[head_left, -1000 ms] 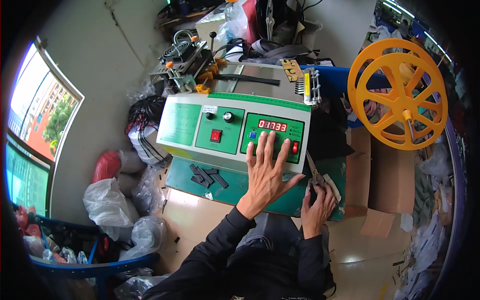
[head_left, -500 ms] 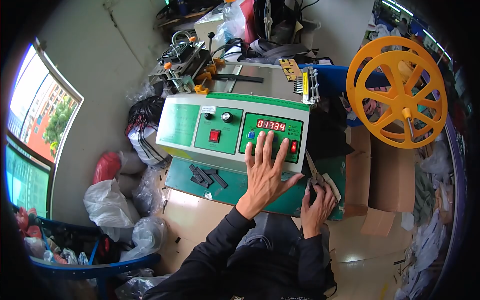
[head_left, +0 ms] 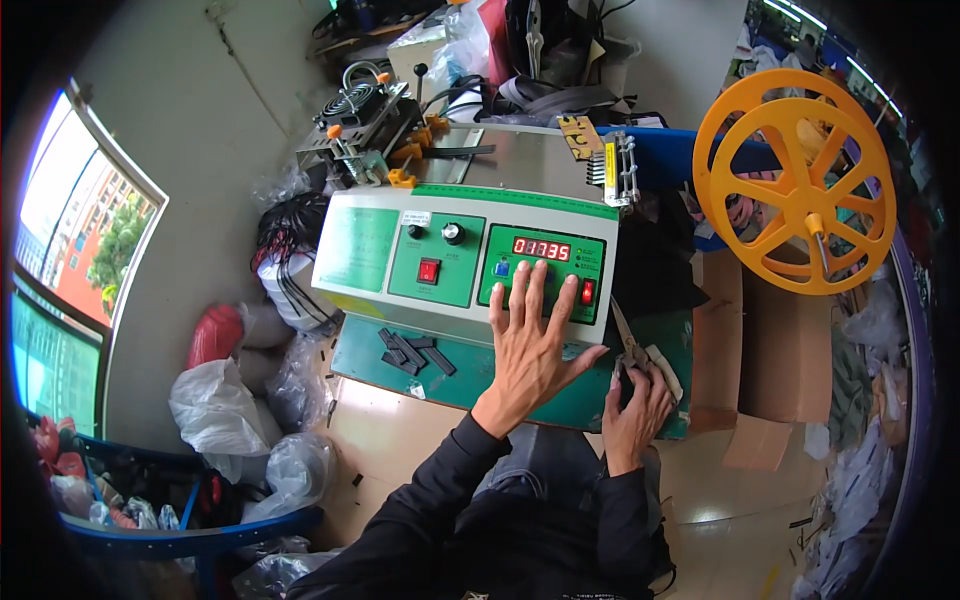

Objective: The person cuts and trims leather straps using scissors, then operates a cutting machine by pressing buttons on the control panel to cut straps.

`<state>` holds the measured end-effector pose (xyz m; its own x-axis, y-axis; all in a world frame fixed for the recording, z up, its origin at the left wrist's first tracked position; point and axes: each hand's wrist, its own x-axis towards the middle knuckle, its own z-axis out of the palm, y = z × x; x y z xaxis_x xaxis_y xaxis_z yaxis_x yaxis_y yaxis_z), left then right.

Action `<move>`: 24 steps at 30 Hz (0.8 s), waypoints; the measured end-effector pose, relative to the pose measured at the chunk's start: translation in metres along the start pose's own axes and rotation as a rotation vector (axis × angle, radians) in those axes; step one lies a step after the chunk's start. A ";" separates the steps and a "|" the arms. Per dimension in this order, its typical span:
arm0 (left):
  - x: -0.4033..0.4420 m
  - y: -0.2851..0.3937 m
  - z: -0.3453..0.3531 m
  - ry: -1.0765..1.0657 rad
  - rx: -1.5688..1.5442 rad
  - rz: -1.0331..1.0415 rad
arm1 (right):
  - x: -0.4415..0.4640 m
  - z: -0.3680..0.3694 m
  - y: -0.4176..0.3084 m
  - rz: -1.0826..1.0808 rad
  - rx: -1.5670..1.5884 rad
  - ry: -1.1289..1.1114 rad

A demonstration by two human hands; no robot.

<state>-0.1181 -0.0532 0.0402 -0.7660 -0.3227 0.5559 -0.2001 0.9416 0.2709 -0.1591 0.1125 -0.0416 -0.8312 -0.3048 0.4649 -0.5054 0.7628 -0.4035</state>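
Observation:
My left hand (head_left: 533, 345) lies spread over the green control panel (head_left: 437, 245) of a white and green machine (head_left: 350, 290), its fingertips just below the red display (head_left: 541, 249), which reads 01735. My right hand (head_left: 637, 415) rests at the right side of the green table, fingers curled over the handle end of what looks like a pair of scissors (head_left: 624, 328); the grip is partly hidden. A dark strap (head_left: 465, 152) lies across the machine's metal top, coming from the cutting end. Several short black strap pieces (head_left: 407, 351) lie in a loose pile on the table (head_left: 470, 385).
A yellow reel (head_left: 770, 190) stands at the right, above an open cardboard box (head_left: 785, 350). Orange-knobbed clamps and a fan unit (head_left: 360, 105) sit at the machine's upper left. Plastic bags (head_left: 225, 410) and a blue-rimmed bin (head_left: 190, 540) crowd the left side.
On the machine's top, the free end of the strap has drawn back to the left. The display went from 01734 to 01735. Both hands have stayed almost in place.

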 end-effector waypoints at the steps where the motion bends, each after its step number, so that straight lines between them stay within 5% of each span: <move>1: 0.000 0.000 0.000 0.001 0.000 0.000 | 0.000 0.000 0.000 -0.001 0.000 -0.001; 24: 0.000 -0.001 0.000 0.015 -0.007 0.010 | 0.000 0.000 0.000 -0.037 -0.035 0.014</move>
<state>-0.1180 -0.0545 0.0395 -0.7590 -0.3145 0.5701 -0.1878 0.9442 0.2707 -0.1595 0.1126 -0.0413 -0.8085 -0.3256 0.4902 -0.5274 0.7705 -0.3581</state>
